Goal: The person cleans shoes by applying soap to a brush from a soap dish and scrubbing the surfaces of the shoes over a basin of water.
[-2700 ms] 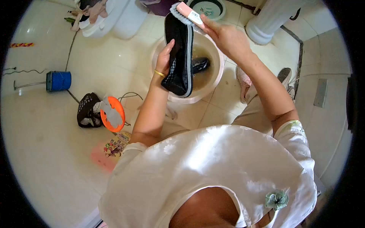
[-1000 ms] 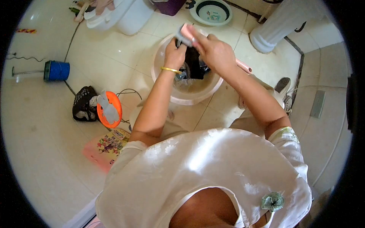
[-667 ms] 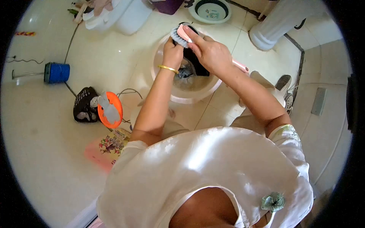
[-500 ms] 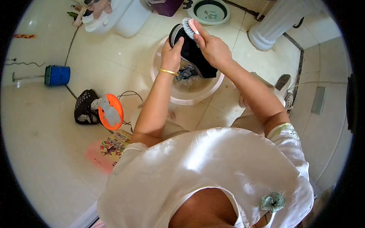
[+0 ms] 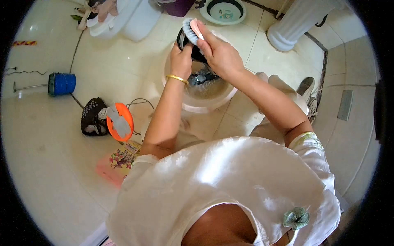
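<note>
In my left hand [image 5: 181, 61], closed around its near side, is a black shoe [image 5: 198, 54] with a pale-striped edge. My right hand [image 5: 222, 56] grips a scrub brush [image 5: 197, 29] with a pink back and whitish bristles. The bristles are by the shoe's far end; whether they touch it is hard to tell. Both hands are over a pale round basin [image 5: 205, 108] of cloudy water, where a dark wet item [image 5: 202, 77] lies partly under the surface. My right hand hides much of the shoe.
A green-white basin [image 5: 223, 19] and a purple bucket [image 5: 179, 9] stand beyond. A pedestal [image 5: 289, 30] rises at right. Left are a blue container [image 5: 62, 84], a black mesh basket [image 5: 92, 117], an orange-rimmed item [image 5: 120, 121] and a pink package [image 5: 113, 168].
The shoe has turned and shifted slightly left, so less of it shows. The brush and my right hand have also moved left, and more of the water is visible.
</note>
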Available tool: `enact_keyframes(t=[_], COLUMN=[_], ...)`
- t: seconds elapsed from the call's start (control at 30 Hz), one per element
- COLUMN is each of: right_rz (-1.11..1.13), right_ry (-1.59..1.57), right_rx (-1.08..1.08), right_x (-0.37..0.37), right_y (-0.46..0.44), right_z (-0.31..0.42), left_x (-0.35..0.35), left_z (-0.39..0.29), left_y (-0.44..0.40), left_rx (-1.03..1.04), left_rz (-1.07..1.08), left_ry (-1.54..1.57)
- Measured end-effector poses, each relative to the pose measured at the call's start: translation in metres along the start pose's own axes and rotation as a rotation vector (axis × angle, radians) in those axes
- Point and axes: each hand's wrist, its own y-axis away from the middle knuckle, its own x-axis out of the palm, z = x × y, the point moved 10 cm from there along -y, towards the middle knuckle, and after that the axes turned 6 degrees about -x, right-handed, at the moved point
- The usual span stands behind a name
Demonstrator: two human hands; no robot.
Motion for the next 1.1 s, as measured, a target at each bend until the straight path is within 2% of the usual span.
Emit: enact_keyframes(t=[0.07, 0.13, 0.2, 0.23, 0.33, 0.37, 0.47, 0.53, 0.63, 0.73, 0.77, 0.87, 0.9, 1.0, 1.03, 1.07, 1.1], right_rz=[-0.008, 0.028, 0.008, -0.042, 0.077, 0.015, 0.125, 0.065, -0.036, 0.098, 0.104, 0.010, 0.118, 0.016, 0.140, 0.008, -0.027], right_ry=[-0.009, -0.082, -0.100, -0.178, -0.172, -0.199, -0.124, -0.189, -0.243, -0.262, -0.186, -0.238, -0.187, -0.218, -0.102, -0.082, -0.085], right_rx=[0.015, 0.152, 0.216, 0.136, 0.111, 0.078, 0.278, 0.194, 0.090, 0.137, 0.168, 0.136, 0.231, 0.123, 0.138, -0.034, -0.067], right_x=[0.002, 0.009, 0.017, 0.013, 0.002, 0.007, 0.021, 0.035, 0.025, 0.009, 0.009, 0.038, 0.043, 0.023, 0.014, 0.001, 0.002], right_y=[-0.002, -0.005, -0.011, -0.011, -0.002, -0.003, -0.002, -0.010, -0.011, -0.001, -0.002, -0.012, -0.014, -0.010, -0.006, -0.002, 0.000], right_z=[-0.006, -0.038, -0.059, -0.046, 0.005, 0.000, -0.047, -0.071, -0.051, -0.002, -0.010, -0.073, -0.081, -0.047, -0.017, 0.011, 0.012], left_x=[0.002, 0.005, 0.003, 0.000, -0.003, -0.004, 0.001, 0.000, -0.002, 0.004, 0.006, 0.003, -0.001, -0.004, -0.004, -0.004, -0.002], left_z=[0.003, 0.004, -0.005, -0.008, -0.008, -0.004, -0.007, -0.008, -0.014, -0.017, -0.017, -0.016, -0.016, -0.022, -0.021, -0.013, -0.009], left_y=[-0.001, 0.001, 0.004, 0.003, 0.002, 0.004, 0.004, 0.007, 0.008, 0.013, 0.014, 0.010, 0.011, 0.008, 0.009, 0.008, 0.007], left_rx=[0.040, 0.061, 0.120, 0.140, 0.101, 0.096, 0.092, 0.079, 0.063, 0.038, 0.034, 0.074, 0.078, 0.072, 0.061, 0.039, 0.061], left_rz=[0.053, 0.070, 0.019, -0.009, -0.032, 0.004, 0.053, 0.057, 0.076, 0.121, 0.140, 0.130, 0.108, 0.080, 0.071, 0.082, 0.111], left_ry=[0.066, 0.101, 0.095, 0.061, 0.025, 0.049, 0.221, 0.258, 0.209, 0.321, 0.357, 0.358, 0.341, 0.249, 0.217, 0.198, 0.157])
